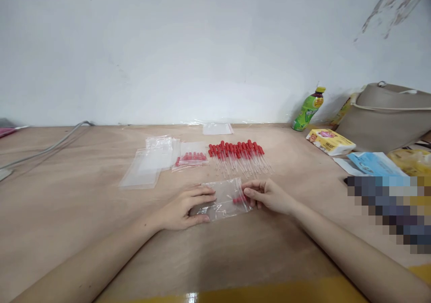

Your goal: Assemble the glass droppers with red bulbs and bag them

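A clear zip-lock bag lies flat on the table between my hands, with a few red dropper bulbs showing at its right end. My left hand rests on the bag's left end, fingers stretched out and thumb apart. At the right edge, the curled fingers of my right hand pinch the bag beside the red bulbs; the fingertips are partly hidden. Beyond the bag lies a pile of glass droppers with red bulbs. Left of the pile, a filled bag holds several red-bulbed droppers.
Stacked flat clear bags lie at the left, and another bag is by the wall. On the right stand a green drink bottle, a tissue pack, a blue packet and a grey handbag. A cable runs along the left.
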A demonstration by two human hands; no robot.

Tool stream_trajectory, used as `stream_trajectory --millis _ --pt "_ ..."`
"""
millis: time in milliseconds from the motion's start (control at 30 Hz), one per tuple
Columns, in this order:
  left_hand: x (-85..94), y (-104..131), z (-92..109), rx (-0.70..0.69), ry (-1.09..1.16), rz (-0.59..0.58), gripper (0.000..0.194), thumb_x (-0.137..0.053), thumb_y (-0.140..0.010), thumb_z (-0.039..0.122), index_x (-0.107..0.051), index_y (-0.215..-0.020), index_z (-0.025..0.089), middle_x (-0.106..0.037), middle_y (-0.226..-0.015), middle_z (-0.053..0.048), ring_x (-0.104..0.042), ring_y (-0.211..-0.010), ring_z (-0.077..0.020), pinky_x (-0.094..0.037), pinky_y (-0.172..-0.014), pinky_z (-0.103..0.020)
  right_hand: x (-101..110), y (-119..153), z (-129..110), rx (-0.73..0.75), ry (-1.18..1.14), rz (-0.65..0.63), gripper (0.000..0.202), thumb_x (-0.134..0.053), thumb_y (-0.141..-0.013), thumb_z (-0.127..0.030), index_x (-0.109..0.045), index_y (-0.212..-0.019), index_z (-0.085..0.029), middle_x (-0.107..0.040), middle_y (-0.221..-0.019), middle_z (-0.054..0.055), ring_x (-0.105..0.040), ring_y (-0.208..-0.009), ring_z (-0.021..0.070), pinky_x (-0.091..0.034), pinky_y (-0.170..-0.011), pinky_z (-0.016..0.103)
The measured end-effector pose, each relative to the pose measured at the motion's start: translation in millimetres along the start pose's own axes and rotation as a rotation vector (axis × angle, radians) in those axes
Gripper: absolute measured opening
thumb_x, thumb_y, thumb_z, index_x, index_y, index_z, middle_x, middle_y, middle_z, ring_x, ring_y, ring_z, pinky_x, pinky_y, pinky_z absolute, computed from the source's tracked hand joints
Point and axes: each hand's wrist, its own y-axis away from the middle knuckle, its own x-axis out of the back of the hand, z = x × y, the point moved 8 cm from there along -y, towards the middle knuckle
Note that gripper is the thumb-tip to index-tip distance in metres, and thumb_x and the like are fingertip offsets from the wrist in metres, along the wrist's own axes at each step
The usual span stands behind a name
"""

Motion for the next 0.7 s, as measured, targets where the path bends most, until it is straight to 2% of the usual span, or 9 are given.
stream_trajectory --millis 100,233,467,600,700 --pt "0.1 0 0 -0.003 -0.018 0.003 0.047 -0.053 -0.081 0.041 -0.047 -0.125 0.024 -0.047 -0.13 -0.007 -0.044 -0.118 -0.0235 -0.032 -0.101 -0.042 -8 7 -4 -0.007 0.01 -0.026 0.042 -0.065 -0.066 -0.048 -0.061 -0.091 -0.015 -0.064 -0.07 0.002 -0.051 -0.053 0.0073 -0.037 -0.045 0.018" --pt "0.7 0 0 0.003 -0.03 0.01 0.048 -0.053 -0.081 0.042 -0.046 -0.126 0.025 -0.046 -0.13 -0.007 -0.043 -0.119 -0.0242 -0.032 -0.101 -0.043 -6 9 -9 0.059 0.097 0.091 0.034 -0.071 -0.06 -0.042 -0.064 -0.078 -0.014 -0.059 -0.058 -0.001 -0.049 -0.05 0.0071 -0.035 -0.046 0.019" --pt "-1.7 -2 -2 0.005 -0.042 -0.003 0.047 -0.051 -0.083 0.04 -0.044 -0.127 0.024 -0.045 -0.132 -0.006 -0.041 -0.12 -0.0212 -0.028 -0.104 -0.041 -1 10 -12 0.114 0.127 0.193 0.028 -0.069 -0.061 -0.041 -0.063 -0.068 -0.015 -0.061 -0.061 0.0 -0.05 -0.053 0.0087 -0.038 -0.05 0.022" --pt "-2.7 -2 -4 0.005 -0.066 -0.008 0.047 -0.05 -0.083 0.039 -0.043 -0.128 0.025 -0.043 -0.134 -0.006 -0.039 -0.122 -0.0211 -0.024 -0.106 -0.043 2 9 -13 0.153 0.063 0.209 0.029 -0.069 -0.061 -0.042 -0.058 -0.067 -0.016 -0.058 -0.06 -0.001 -0.051 -0.054 0.0085 -0.039 -0.051 0.022" --pt "-3.4 -2 -6 0.018 -0.069 -0.019 0.048 -0.048 -0.084 0.04 -0.041 -0.129 0.025 -0.041 -0.134 -0.007 -0.038 -0.123 -0.0212 -0.023 -0.106 -0.044 2 7 -8 0.114 0.021 0.193 0.03 -0.071 -0.058 -0.041 -0.057 -0.069 -0.016 -0.061 -0.064 0.0 -0.055 -0.058 0.0102 -0.042 -0.055 0.023"
